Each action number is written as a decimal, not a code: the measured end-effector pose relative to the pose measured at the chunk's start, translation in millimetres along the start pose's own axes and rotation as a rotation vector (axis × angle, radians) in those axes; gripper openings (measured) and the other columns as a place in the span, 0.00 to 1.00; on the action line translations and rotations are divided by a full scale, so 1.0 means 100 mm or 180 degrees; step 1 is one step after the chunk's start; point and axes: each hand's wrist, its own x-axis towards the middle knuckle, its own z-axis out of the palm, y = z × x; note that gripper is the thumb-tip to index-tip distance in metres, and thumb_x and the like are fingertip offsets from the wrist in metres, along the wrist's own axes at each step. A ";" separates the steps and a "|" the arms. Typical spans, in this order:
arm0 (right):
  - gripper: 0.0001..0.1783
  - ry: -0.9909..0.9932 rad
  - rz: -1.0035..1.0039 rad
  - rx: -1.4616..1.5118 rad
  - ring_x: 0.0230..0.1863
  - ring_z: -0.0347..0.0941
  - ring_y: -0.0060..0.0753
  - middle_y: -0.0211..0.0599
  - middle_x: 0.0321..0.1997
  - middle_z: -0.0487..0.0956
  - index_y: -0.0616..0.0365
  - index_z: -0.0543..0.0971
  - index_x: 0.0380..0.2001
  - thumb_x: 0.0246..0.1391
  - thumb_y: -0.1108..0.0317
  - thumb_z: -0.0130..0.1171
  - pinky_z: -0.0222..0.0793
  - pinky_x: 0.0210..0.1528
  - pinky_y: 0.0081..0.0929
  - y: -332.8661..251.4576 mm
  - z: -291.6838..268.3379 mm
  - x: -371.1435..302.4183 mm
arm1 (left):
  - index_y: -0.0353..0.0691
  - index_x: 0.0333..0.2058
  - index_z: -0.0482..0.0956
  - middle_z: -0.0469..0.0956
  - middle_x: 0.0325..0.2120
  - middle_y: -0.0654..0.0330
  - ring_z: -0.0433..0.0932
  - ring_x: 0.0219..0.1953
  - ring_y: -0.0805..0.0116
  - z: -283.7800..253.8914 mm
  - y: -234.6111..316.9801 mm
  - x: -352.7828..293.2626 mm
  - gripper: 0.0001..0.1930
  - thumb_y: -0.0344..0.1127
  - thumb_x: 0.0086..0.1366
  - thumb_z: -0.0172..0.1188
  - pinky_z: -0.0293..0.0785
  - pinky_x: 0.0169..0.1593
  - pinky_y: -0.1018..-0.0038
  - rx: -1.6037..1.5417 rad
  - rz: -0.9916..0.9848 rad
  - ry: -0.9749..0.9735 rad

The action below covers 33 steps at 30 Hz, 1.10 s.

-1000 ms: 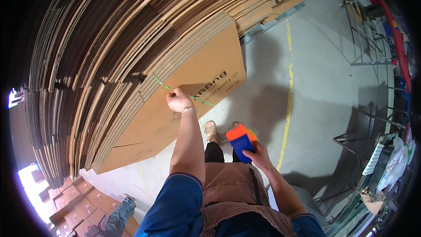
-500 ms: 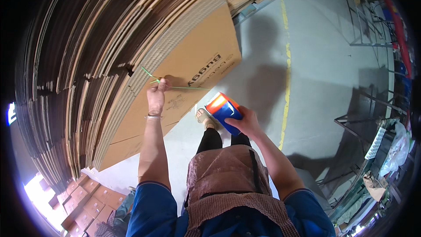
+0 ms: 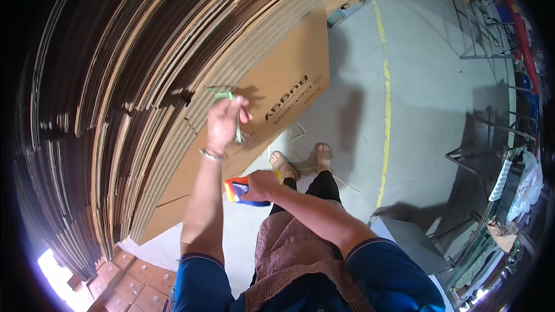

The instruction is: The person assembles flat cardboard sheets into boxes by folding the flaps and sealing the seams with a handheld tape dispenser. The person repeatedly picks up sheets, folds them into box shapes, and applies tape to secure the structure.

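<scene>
My left hand (image 3: pixel 225 122) is raised against the front flattened carton (image 3: pixel 295 75) of a bundle. Its fingers are closed round a green plastic strap (image 3: pixel 238 133), whose bunched end shows above the fingers and whose other part hangs below them. Lower down, before my waist, my right hand (image 3: pixel 263 185) grips a blue and orange block-shaped thing (image 3: pixel 254 197) with white and yellow patches. The hand and wrist cover much of it, so its kind does not show.
Tall stacks of flattened cartons (image 3: pixel 133 81) fill the left side. Closed brown boxes (image 3: pixel 144 277) stand at lower left. A yellow line (image 3: pixel 386 110) runs along the grey floor (image 3: pixel 428 110). Metal frames (image 3: pixel 491 121) and a clear plastic bag (image 3: pixel 526 185) are at right.
My right hand has moved left and closer to my body with the blue and orange thing, turning it. The strap, stretched across the carton before, now hangs from my left hand, which shifted slightly right.
</scene>
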 end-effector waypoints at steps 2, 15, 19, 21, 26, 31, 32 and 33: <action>0.36 -0.0046 0.0181 0.0725 0.41 0.80 0.45 0.51 0.37 0.82 0.61 0.82 0.34 0.37 0.35 0.63 0.74 0.44 0.37 0.01 0.20 0.01 | 0.33 0.34 0.78 0.78 0.23 0.59 0.78 0.31 0.68 -0.22 0.25 -0.01 0.13 0.39 0.67 0.57 0.74 0.40 0.72 0.0483 0.0058 -0.0632; 0.31 0.1059 0.0328 0.3205 0.39 0.77 0.26 0.40 0.39 0.81 0.66 0.77 0.46 0.40 0.60 0.73 0.73 0.44 0.28 1.25 -0.73 -1.33 | 0.38 0.66 0.52 0.54 0.64 0.46 0.54 0.63 0.40 -0.75 -0.34 -1.48 0.46 0.29 0.48 0.66 0.54 0.65 0.50 0.4077 0.0855 0.1245; 0.34 0.1160 -0.0507 0.2075 0.41 0.75 0.25 0.38 0.38 0.81 0.65 0.75 0.46 0.36 0.60 0.76 0.70 0.47 0.27 1.17 -0.85 -1.75 | 0.40 0.65 0.56 0.57 0.62 0.48 0.54 0.64 0.43 -0.57 -0.38 -1.59 0.43 0.29 0.48 0.64 0.50 0.66 0.48 0.3963 0.0822 0.1493; 0.34 0.1253 -0.0893 0.1933 0.41 0.75 0.26 0.38 0.39 0.80 0.64 0.75 0.44 0.35 0.57 0.77 0.70 0.46 0.28 0.97 -1.02 -1.97 | 0.38 0.57 0.66 0.66 0.54 0.49 0.62 0.59 0.47 -0.47 -0.34 -1.66 0.30 0.34 0.54 0.62 0.54 0.64 0.49 0.4027 0.0504 0.1622; 0.38 0.1360 -0.1427 0.1159 0.43 0.76 0.36 0.42 0.40 0.78 0.63 0.75 0.43 0.33 0.49 0.78 0.71 0.47 0.32 0.96 -1.37 -2.35 | 0.41 0.37 0.77 0.76 0.35 0.52 0.76 0.40 0.51 -0.30 -0.28 -1.74 0.13 0.44 0.60 0.60 0.71 0.46 0.57 0.3209 -0.0189 0.1889; 0.39 0.1737 -0.2287 -0.0317 0.45 0.72 0.54 0.48 0.40 0.76 0.62 0.73 0.41 0.30 0.47 0.78 0.71 0.47 0.43 0.99 -1.74 -2.51 | 0.45 0.33 0.79 0.82 0.30 0.56 0.81 0.35 0.55 -0.09 -0.51 -2.05 0.09 0.42 0.57 0.63 0.76 0.38 0.63 0.2622 -0.0772 0.1981; 0.39 0.1771 -0.2427 -0.0530 0.45 0.71 0.57 0.49 0.40 0.76 0.62 0.73 0.40 0.29 0.47 0.78 0.70 0.47 0.45 1.00 -1.79 -2.50 | 0.46 0.31 0.80 0.83 0.28 0.58 0.82 0.34 0.59 0.01 -0.45 -2.16 0.09 0.42 0.55 0.64 0.77 0.39 0.65 0.2315 -0.0944 0.1984; 0.39 0.1819 -0.2576 -0.0692 0.44 0.71 0.57 0.49 0.40 0.75 0.62 0.73 0.40 0.29 0.48 0.78 0.70 0.46 0.46 0.97 -1.85 -2.50 | 0.48 0.33 0.82 0.83 0.28 0.60 0.82 0.34 0.60 0.09 -0.50 -2.26 0.09 0.42 0.54 0.65 0.77 0.40 0.66 0.2156 -0.0919 0.2076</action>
